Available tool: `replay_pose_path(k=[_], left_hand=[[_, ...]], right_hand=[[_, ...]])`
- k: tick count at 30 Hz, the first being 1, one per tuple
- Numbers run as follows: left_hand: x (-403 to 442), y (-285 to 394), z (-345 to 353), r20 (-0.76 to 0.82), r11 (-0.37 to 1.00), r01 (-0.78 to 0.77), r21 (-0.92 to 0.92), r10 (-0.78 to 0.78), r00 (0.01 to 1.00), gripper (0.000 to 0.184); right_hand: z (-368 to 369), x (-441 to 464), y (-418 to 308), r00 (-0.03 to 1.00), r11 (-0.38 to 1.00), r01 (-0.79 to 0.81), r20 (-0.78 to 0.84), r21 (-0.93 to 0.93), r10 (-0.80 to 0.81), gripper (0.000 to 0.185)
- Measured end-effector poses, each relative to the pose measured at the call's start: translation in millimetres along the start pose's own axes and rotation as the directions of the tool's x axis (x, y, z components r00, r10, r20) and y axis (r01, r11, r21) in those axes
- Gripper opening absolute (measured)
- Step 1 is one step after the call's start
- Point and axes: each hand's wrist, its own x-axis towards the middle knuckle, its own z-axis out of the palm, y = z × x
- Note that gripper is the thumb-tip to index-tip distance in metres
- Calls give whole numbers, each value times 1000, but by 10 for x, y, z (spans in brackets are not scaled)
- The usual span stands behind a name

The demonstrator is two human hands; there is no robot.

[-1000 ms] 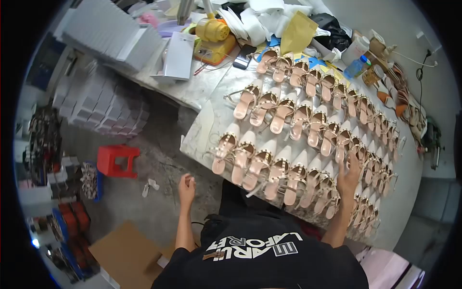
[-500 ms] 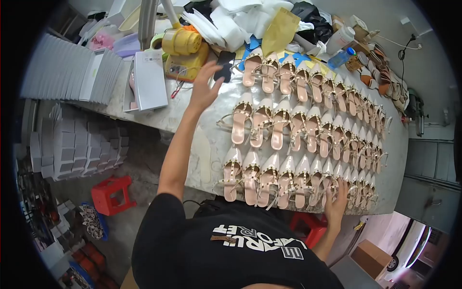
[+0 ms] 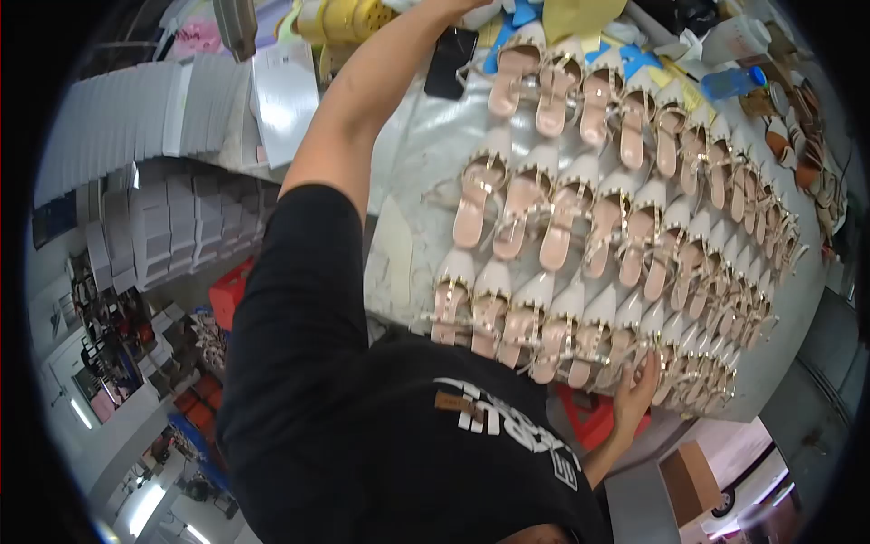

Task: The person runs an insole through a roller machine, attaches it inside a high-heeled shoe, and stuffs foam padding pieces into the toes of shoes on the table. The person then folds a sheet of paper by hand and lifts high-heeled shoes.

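Note:
My left arm stretches up across the table past a black phone point(image 3: 450, 63). Only the edge of my left hand point(image 3: 462, 4) shows at the top of the view, with its fingers out of sight. My right hand point(image 3: 640, 385) is at the table's front edge, thumb and fingers apart, against the heel ends of the front row of sandals point(image 3: 598, 340). These are pale, pointed, studded, strappy sandals with pinkish insoles. Behind them stand a middle row of sandals point(image 3: 566, 222) and a back row of sandals point(image 3: 598, 104), toes facing away from me.
A white box point(image 3: 285, 100) and stacked grey-white boxes point(image 3: 145, 118) stand at the left. A yellow machine point(image 3: 344, 20) is at the back left, a blue-capped bottle point(image 3: 732, 83) at the back right. Red stools point(image 3: 594, 417) stand below the table. A pale sole-shaped piece point(image 3: 391, 249) lies left of the sandals.
My left hand has reached farther up and forward, from beside the phone to the view's top edge. The view has leaned closer over the table. My right hand stays by the front row.

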Motion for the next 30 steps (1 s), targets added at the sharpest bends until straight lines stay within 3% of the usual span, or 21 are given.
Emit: replay_pose_path(k=[1,3,4,5,7,9,10,11,13,14,15,16,18,20,21,23,24,26,28,29,30], left_hand=[[155,-37,-27,-28,1000,-11,14,12,1000,33],[398,-91,-189,77,991,-112,67,107,991,18],[448,-12,-487,24,993,-109,50,108,994,15],[511,34,-754,0,991,-120,62,120,993,15],[562,91,-1246,56,995,-91,37,89,994,18],[465,141,-1843,26,994,-46,-100,49,998,29],[428,122,-2012,10,990,-24,-137,26,1000,34],[379,92,-2170,-4,984,-4,-176,3,1000,40],[155,22,-2356,-59,973,7,-233,-21,998,40],[25,-20,-2398,-99,957,22,-289,-53,994,40],[-125,-59,-2424,-134,938,33,-345,-84,987,41],[-297,-80,-2459,-165,915,42,-402,-118,979,42],[-738,-42,-2570,-249,876,32,-480,-171,953,38],[-1302,137,-2804,-404,860,-25,-510,-214,889,32],[-1579,202,-2895,-485,854,-52,-518,-243,840,30],[-2072,205,-2936,-415,792,39,-609,-360,836,30],[-2309,253,-2968,-368,730,54,-681,-405,837,29],[-2720,308,-2930,-312,651,65,-757,-447,838,28],[-3086,249,-2751,24,109,87,-990,-484,875,27],[-3245,236,-2626,90,-1,98,-995,-418,904,24],[-3375,329,-2455,139,3,157,-988,-449,883,22]], right_hand=[[49,60,-19,1000,1000,11,-23,21,-11,51],[117,145,-57,996,979,37,-91,201,-19,45],[103,218,-298,970,983,133,-219,125,-103,32],[66,282,-527,964,980,143,-243,139,-107,32],[-66,325,-1004,963,974,172,-235,148,-135,23],[-226,324,-1584,905,955,275,-364,112,-218,17],[-332,283,-1773,820,890,432,-474,147,-320,20],[-461,227,-1998,709,800,579,-581,158,-399,23],[-874,47,-2698,346,394,898,-865,194,-364,8],[-1077,-9,-2699,61,272,961,-928,-44,-368,9],[-1234,-5,-2145,-353,197,879,-870,-435,-344,32],[-1309,-170,-2253,-362,206,872,-869,-444,-338,32],[-1617,-617,-2562,-317,-78,948,-927,-308,-199,32],[-1850,-968,-2898,-250,-383,902,-964,-198,-93,41],[-1869,-1083,-2964,-271,-382,899,-958,-216,-97,41],[-1891,-1264,-3072,-111,-556,830,-990,-42,-90,36],[-1845,-1336,-3172,-124,-552,832,-988,-52,-94,36],[-1758,-1399,-3340,-133,-757,650,-991,-68,-26,34],[-1743,-1449,-3283,-180,-776,628,-981,-58,-71,33],[-1744,-1485,-3264,-216,-794,606,-970,-47,-107,32],[-1738,-1545,-3304,-217,-792,609,-970,-45,-111,32]])
